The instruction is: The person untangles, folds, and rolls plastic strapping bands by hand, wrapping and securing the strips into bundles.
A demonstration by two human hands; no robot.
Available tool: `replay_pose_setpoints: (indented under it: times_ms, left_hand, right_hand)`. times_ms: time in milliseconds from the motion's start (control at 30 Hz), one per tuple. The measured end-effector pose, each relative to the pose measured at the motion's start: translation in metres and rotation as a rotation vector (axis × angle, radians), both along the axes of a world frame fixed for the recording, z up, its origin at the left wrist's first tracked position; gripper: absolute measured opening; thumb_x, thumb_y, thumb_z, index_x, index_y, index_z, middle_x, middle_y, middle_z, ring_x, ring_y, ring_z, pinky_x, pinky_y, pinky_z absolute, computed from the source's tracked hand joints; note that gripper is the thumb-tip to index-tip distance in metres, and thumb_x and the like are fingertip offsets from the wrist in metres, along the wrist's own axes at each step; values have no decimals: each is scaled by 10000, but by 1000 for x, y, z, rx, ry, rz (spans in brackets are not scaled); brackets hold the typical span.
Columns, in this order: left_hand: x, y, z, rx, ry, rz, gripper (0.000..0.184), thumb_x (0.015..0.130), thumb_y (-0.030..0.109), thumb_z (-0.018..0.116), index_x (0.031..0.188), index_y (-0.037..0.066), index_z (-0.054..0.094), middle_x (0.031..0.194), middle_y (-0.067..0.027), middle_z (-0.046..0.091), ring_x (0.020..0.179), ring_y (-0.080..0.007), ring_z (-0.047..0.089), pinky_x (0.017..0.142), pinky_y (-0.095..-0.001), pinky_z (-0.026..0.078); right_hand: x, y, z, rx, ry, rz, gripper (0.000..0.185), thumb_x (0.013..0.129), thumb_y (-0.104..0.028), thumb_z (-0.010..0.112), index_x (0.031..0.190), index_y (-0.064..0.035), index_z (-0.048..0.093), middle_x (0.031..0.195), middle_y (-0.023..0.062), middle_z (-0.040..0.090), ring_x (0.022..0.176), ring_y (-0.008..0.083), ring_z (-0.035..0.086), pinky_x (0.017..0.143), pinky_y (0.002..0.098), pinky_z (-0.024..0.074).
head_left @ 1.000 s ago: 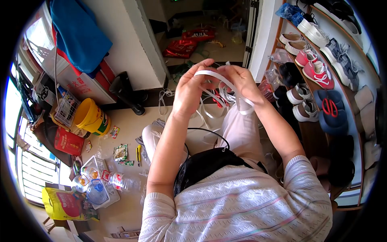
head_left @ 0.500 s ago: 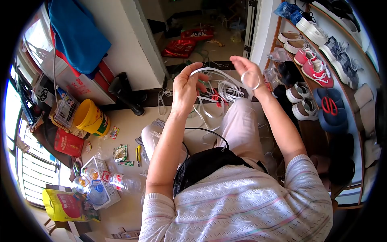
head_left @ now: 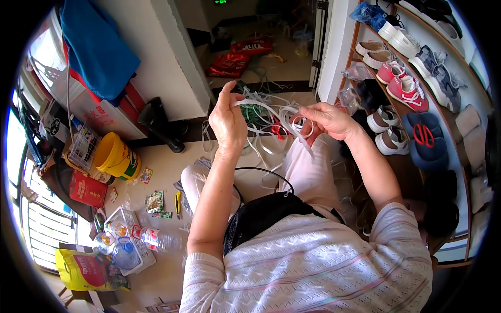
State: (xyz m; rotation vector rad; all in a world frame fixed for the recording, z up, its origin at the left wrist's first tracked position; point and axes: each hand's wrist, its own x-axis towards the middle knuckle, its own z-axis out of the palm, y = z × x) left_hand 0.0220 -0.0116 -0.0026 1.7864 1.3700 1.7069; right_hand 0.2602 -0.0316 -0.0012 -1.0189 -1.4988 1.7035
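Raised in front of me, my left hand (head_left: pixel 228 120) pinches one end of a flat white plastic strap (head_left: pixel 261 106). The strap arches across to my right hand (head_left: pixel 330 121), whose thumb and fingers are closed around a looped part of it over my right knee. A short length hangs down below the right fingers. Behind the hands, tangled white and green straps (head_left: pixel 254 116) lie on the floor, with a red piece (head_left: pixel 278 128) among them. How the strap runs within each hand is partly hidden.
A wooden shoe rack (head_left: pixel 402 112) with several pairs stands at my right. To the left are black boots (head_left: pixel 159 122), a yellow bucket (head_left: pixel 119 156), a yellow cutter (head_left: pixel 178 204), and a white basket (head_left: pixel 143 259) with plastic bottles. Red bags (head_left: pixel 229 64) lie beyond the doorway.
My right hand has come down and inward, and its fingers have gone from spread to closed on the strap. The left hand has shifted slightly left, still holding it.
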Motion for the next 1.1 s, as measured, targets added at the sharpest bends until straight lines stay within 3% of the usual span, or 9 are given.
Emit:
replay_pose_setpoints:
  times_ms: [100, 200, 300, 400, 500, 567, 700, 867, 1100]
  left_hand:
    - [-3, 5, -6, 177, 120, 31, 433, 748, -50, 367, 1131, 49, 543, 796, -72, 625, 579, -108, 530, 591, -248, 463]
    - [-17, 0, -1, -14, 288, -265, 440, 746, -14, 464, 1177, 60, 509, 830, -83, 631, 658, -131, 561, 642, -255, 466]
    - [-36, -20, 22, -316, 441, -771, 604, 734, 69, 622, 1295, 52, 401, 1119, -131, 570, 1030, -186, 529, 877, -273, 398]
    - [-34, -17, 24, -277, 188, -1067, 561, 789, 111, 627, 1287, -2, 397, 1199, -147, 514, 1109, -198, 479, 923, -291, 368]
    - [7, -12, 11, -451, -127, -1074, 450, 842, 141, 593, 1227, -40, 446, 1121, -130, 560, 1018, -175, 532, 871, -279, 406]
    - [17, -9, 6, -517, -169, -983, 223, 869, 108, 542, 1035, -37, 574, 789, -35, 612, 679, -91, 556, 640, -227, 452]
    - [18, -11, 10, -397, -283, -725, 165, 863, 107, 558, 953, -26, 597, 670, -1, 559, 550, -64, 484, 514, -198, 414]
    - [18, -4, 3, -304, -570, -709, 183, 867, 118, 563, 973, -32, 571, 817, -46, 590, 712, -108, 543, 690, -242, 453]
    - [18, 6, 6, -244, -983, -832, 162, 875, 108, 533, 974, -17, 558, 1021, -144, 604, 985, -225, 566, 842, -334, 440]
  right_hand:
    - [-1, -2, -3, 59, 161, 41, 342, 852, -281, 584, 1044, 1, 564, 789, 58, 615, 659, 120, 590, 616, 243, 503]
    - [0, -1, 6, 157, 207, 4, 284, 800, -77, 634, 1060, 1, 551, 903, 27, 584, 763, 92, 564, 707, 224, 476]
    - [6, 4, 13, 328, 86, -38, 255, 796, -33, 622, 1041, -8, 561, 880, 14, 581, 755, 82, 559, 704, 206, 470]
    - [-7, -1, 19, 524, -99, -95, 183, 781, 15, 606, 963, -5, 598, 864, 17, 594, 779, 79, 563, 712, 205, 467]
    - [-28, -6, 27, 818, -262, -98, 149, 773, 28, 603, 916, -10, 618, 868, 21, 607, 808, 87, 569, 708, 221, 471]
    - [-35, -8, 35, 880, -288, -115, 165, 795, 31, 579, 955, -9, 598, 895, 12, 578, 818, 80, 556, 730, 209, 456]
    - [-34, 5, 28, 769, -287, -203, 223, 833, 22, 532, 1055, 5, 554, 918, 23, 597, 793, 65, 563, 713, 198, 468]
    - [-50, 6, 18, 585, -142, -245, 118, 850, -50, 528, 920, 27, 583, 705, 25, 616, 630, 63, 570, 573, 202, 462]
    - [-74, 9, -7, 666, -233, -296, 172, 855, -185, 560, 900, -26, 604, 688, 78, 630, 595, 148, 602, 554, 266, 459]
